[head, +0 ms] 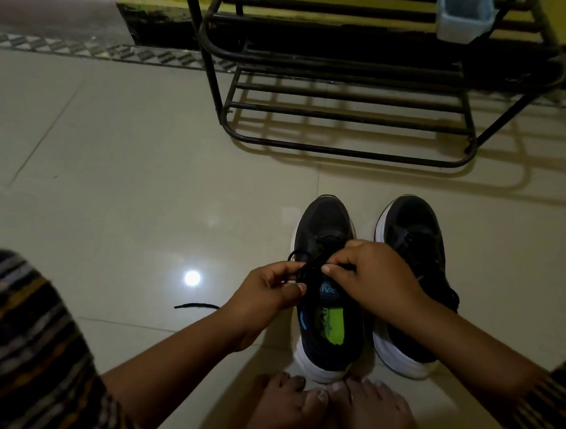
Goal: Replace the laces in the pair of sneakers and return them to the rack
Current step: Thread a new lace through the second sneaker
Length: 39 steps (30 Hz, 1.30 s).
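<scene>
A person crouches barefoot on a pale tiled floor (120, 160), both hands working over the near-left sneaker (325, 292) of a black, white-soled pair. The left hand (267, 294) pinches a black lace (308, 268) between thumb and curled fingers above the shoe's tongue; the right hand (370, 274) pinches the same lace from the other side, fingers curled. The second sneaker (414, 254) stands just beside the first, on its right, already laced, toes pointing the same way. A loose lace end (196, 306) lies on the tiles left of the worked sneaker. Beyond the sneaker's toe stands a black metal rack (347, 96), a pale blue container (465, 17) hanging on it.
</scene>
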Available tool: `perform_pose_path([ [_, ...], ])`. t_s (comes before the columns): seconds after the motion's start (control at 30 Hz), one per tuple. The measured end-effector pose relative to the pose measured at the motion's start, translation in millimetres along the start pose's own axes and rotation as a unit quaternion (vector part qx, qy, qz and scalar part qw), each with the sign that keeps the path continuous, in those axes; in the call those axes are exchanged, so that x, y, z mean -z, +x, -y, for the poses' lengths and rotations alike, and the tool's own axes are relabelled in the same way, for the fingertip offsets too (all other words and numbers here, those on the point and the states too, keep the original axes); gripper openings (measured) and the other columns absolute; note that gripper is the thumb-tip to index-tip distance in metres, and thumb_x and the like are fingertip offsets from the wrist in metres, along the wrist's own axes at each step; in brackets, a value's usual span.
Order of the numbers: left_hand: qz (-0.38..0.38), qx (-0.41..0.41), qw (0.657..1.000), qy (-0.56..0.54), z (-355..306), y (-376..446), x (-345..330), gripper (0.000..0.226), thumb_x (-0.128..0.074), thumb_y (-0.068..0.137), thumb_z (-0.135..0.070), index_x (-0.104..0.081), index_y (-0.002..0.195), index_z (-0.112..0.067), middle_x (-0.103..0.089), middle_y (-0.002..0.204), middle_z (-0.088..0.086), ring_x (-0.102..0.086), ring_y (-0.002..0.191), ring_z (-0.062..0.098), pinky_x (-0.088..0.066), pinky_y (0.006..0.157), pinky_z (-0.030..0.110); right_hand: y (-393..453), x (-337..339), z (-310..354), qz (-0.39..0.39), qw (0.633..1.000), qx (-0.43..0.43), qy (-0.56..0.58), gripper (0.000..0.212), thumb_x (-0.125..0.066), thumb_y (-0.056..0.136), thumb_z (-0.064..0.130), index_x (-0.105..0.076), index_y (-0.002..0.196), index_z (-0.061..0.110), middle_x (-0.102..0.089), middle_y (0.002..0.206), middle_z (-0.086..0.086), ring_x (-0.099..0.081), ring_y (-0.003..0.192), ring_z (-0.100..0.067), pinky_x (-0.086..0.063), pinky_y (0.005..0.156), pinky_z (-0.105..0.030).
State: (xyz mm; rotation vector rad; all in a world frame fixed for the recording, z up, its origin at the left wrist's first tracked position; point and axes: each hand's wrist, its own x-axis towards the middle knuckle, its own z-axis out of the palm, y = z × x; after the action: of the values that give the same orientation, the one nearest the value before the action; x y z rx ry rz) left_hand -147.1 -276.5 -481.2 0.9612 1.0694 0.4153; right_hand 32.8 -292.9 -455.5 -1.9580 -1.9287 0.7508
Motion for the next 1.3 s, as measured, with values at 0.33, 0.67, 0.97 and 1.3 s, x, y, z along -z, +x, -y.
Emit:
perform_pose_path([
  [0.33, 0.002, 0.008, 1.000, 0.002, 1.0, 0.7, 0.1, 0.031, -0.051, 0.092, 0.004, -0.060, 0.120, -0.003, -0.067, 0.093, 0.004, -0.062, 0.065, -0.004, -0.044, 0.056, 0.008, -0.5, 0.3, 3.6, 0.037, 0.996, 0.001, -0.079, 0.019, -0.052, 0.090, 0.039, -0.068, 0.088, 0.028, -0.060, 0.083, 0.008, -0.053, 0.075, -0.009, -0.037, 0.063, -0.023],
  [0.67, 0.006, -0.004, 1.000, -0.012, -0.2, 0.7, 0.7, 0.032, -0.055, 0.090, 0.002, -0.061, 0.120, -0.007, -0.068, 0.109, 0.012, -0.067, 0.087, 0.009, -0.050, 0.068, 0.014, 2.0, -2.4, 4.5, 0.054, 0.994, 0.015, -0.089, 0.019, -0.049, 0.091, 0.036, -0.060, 0.080, 0.025, -0.061, 0.081, 0.003, -0.055, 0.076, -0.014, -0.032, 0.054, -0.025],
  [0.97, 0.015, -0.033, 0.999, -0.017, 0.0, 2.0, 1.4, 0.034, -0.057, 0.088, 0.005, -0.063, 0.118, -0.009, -0.069, 0.111, 0.010, -0.067, 0.100, 0.019, -0.053, 0.080, 0.020, 3.7, -4.3, 6.1, 0.022, 0.993, 0.025, -0.112, 0.023, -0.043, 0.095, 0.035, -0.065, 0.098, 0.026, -0.064, 0.096, 0.003, -0.059, 0.091, -0.017, -0.028, 0.063, -0.023],
  [1.3, 0.004, -0.060, 0.998, 0.001, 0.4, 4.4, -3.9, 0.031, -0.059, 0.087, 0.002, -0.066, 0.110, -0.018, -0.071, 0.104, 0.005, -0.068, 0.093, 0.012, -0.052, 0.081, 0.019, 5.8, -2.1, 20.9, 0.050, 0.959, 0.079, -0.268, 0.019, -0.081, 0.059, 0.027, -0.067, 0.067, 0.017, -0.062, 0.066, 0.000, -0.059, 0.064, -0.022, -0.021, 0.048, -0.019],
])
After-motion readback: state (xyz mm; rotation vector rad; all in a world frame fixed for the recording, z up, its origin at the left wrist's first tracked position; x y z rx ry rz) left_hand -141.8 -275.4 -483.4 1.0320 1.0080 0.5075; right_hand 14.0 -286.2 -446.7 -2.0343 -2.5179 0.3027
